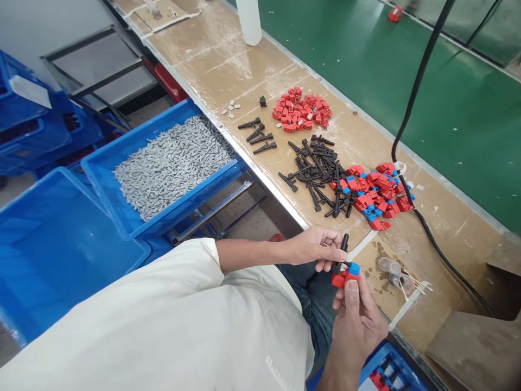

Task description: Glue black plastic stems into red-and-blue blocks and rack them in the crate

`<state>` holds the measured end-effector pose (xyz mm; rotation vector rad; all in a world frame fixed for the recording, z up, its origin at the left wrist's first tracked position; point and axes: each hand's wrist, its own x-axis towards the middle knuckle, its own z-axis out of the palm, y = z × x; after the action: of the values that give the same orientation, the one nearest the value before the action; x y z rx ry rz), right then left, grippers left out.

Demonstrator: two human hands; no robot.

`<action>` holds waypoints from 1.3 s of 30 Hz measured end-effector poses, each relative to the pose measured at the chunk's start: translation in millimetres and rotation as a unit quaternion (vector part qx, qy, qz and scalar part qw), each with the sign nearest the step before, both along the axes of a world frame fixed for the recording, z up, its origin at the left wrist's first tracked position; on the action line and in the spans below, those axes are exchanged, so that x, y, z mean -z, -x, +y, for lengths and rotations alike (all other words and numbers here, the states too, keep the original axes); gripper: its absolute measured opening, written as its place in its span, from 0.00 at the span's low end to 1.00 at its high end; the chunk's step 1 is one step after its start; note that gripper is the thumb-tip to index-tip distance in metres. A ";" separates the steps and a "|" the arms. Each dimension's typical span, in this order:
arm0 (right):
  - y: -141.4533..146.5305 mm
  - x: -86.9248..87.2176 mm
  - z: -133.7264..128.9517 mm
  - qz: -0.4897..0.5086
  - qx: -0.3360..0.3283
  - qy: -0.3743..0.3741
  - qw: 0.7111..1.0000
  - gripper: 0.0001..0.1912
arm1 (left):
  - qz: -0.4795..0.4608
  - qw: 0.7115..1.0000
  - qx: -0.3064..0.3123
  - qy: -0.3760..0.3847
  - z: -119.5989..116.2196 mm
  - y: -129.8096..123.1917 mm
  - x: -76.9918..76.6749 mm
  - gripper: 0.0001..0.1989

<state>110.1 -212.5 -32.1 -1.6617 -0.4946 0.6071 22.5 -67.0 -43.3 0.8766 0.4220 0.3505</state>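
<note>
Long brown desk (220, 60), red bits (301, 111) and black bits (321, 163) heaped on it. By its near edge, left hand (315, 248) has fingers closed on a black stick (345, 241), right hand (360, 320) pinches a red-and-blue block (349, 275). Looks like light, stiff plastic, maybe slick; I'd grab flat block sides, thick shaft, nothing thin.

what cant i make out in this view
Head view: any join between black rod and red-blue piece, partly behind left hand.
Head view: that piece's underside, hidden by the right hand.
Head view: rest of bottom-right blue bin, cut off by lower edge.
Head view: shirt lettering, too blurred.
</note>
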 end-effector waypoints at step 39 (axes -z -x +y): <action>-3.2 -6.7 8.1 -0.126 -0.051 -0.014 0.991 0.20 | 0.002 0.992 -0.043 -0.116 3.0 -0.7 -4.4 0.30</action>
<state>113.4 -204.4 -25.4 -1.7025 -0.7719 0.4642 23.1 -63.9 -38.8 1.0874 0.4291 0.4847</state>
